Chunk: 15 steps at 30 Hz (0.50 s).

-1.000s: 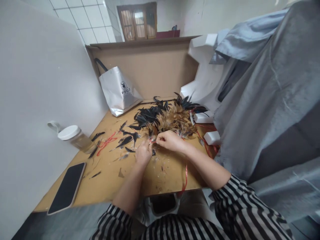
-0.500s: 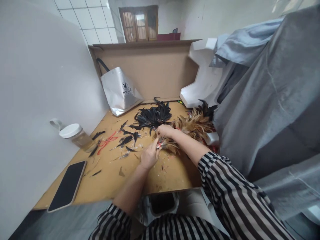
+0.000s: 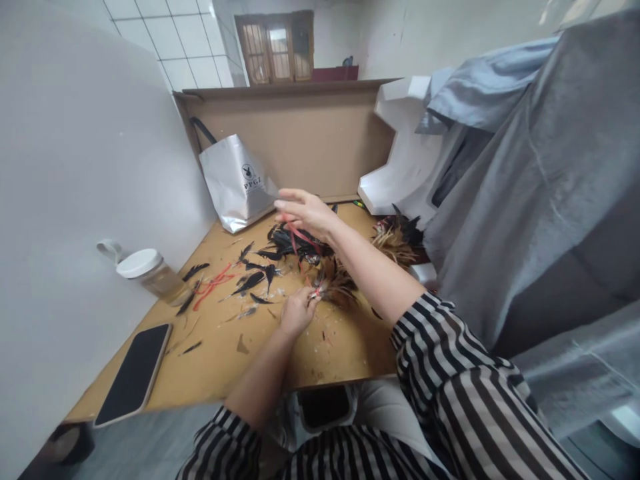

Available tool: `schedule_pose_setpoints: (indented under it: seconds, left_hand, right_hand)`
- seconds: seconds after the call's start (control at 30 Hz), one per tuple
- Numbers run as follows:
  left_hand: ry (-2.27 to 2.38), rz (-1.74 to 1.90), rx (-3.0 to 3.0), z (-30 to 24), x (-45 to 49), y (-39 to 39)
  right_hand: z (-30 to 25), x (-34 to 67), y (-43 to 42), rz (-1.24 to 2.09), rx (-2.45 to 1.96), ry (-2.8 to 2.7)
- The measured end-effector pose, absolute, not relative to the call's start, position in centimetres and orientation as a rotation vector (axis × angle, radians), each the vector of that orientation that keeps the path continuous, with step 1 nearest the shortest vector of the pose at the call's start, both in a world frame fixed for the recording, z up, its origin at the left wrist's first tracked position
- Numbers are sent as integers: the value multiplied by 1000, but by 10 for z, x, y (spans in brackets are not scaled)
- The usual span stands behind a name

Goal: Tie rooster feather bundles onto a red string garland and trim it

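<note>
My left hand (image 3: 296,312) is closed on the tied end of a bundle of brown feathers (image 3: 337,285), low over the table. Red ribbon shows at the tie beside its fingertips. Raised above and beyond it, my right hand (image 3: 306,213) has its upper fingers stretched out to the left. A red ribbon (image 3: 297,235) runs down from under those fingers toward the bundle; the exact grip is hidden by the hand. Black feathers (image 3: 283,241) lie in a heap behind, partly covered by my right hand.
Loose black feathers (image 3: 249,283) and red ribbon scraps (image 3: 213,287) lie left of my hands. Further left are a lidded jar (image 3: 157,277) and a phone (image 3: 134,373). A silver bag (image 3: 235,187) stands behind; brown feathers (image 3: 395,245) and grey cloth (image 3: 525,180) are right.
My right hand has risen from the bundle and moved away to the upper left, drawing out the red ribbon. My left hand has stayed on the feather bundle.
</note>
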<state>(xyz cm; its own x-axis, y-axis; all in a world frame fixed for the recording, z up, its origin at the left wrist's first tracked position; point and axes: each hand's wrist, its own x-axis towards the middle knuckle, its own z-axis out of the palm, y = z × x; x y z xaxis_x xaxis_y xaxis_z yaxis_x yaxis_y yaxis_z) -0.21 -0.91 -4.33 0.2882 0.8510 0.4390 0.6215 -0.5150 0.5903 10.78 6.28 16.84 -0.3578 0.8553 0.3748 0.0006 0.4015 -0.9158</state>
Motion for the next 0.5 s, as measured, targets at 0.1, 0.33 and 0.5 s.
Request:
schedule_pose_setpoints:
  seconds: [0.1, 0.33, 0.5]
  left_hand:
    - [1280, 1224, 1862, -47, -2, -1]
    - [1064, 1461, 1172, -39, -6, 12]
    - [1075, 1473, 1070, -36, -9, 12]
  right_hand:
    - [170, 129, 35, 969, -712, -1502]
    - [67, 165, -25, 1421, -1033, -1604]
    - [11, 128, -14, 1441, -1197, -1203]
